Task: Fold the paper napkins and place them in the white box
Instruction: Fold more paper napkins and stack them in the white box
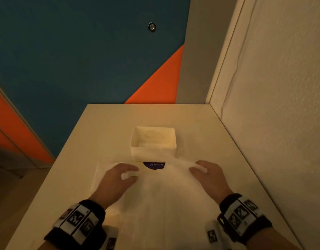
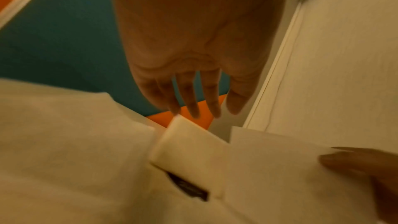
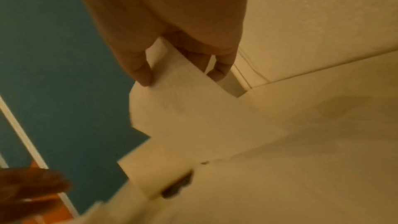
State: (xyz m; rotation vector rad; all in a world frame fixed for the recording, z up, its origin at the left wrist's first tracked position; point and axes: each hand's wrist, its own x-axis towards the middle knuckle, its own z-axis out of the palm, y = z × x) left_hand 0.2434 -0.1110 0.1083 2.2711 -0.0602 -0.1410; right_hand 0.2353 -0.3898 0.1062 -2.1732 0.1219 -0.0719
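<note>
- From the head view we see both hands at the far edge of one spread paper napkin (image 1: 166, 192), which lies on the pale table (image 1: 218, 141) between and under them.
- Our left hand (image 1: 117, 179) sits at the napkin's far left corner; a bit of white paper shows between its thumb and fingers there, so it appears to pinch the corner, fingers bent.
- The left wrist view shows what the head view cannot: the underside of the left hand (image 2: 189, 48), with the fingers (image 2: 191, 98) extended and slightly apart. No paper shows between them in that blurred picture, so we cannot tell for sure how firm the hold is.
- Our right hand (image 1: 207, 175) is at the napkin's far right corner, with white paper over the fingertips.
- The right wrist view settles it: the right hand (image 3: 172, 23) has thumb and fingers (image 3: 142, 72) pinching the raised napkin (image 3: 185, 94) edge, which curves down from the grip to the table (image 3: 323, 142).
- The white box (image 1: 153, 143) stands just beyond the hands, midway between them, with folded white paper inside; only the head view looks into it.
- Just in front of the box, between the two hands, a dark purple label (image 1: 153, 165) with small white lettering peeks out past the napkin's far edge.
- Another white napkin sheet (image 1: 101, 174) shows beneath and to the left of our left hand.
- Both wrists wear black bands with black-and-white marker blocks (image 1: 78, 222).
</note>
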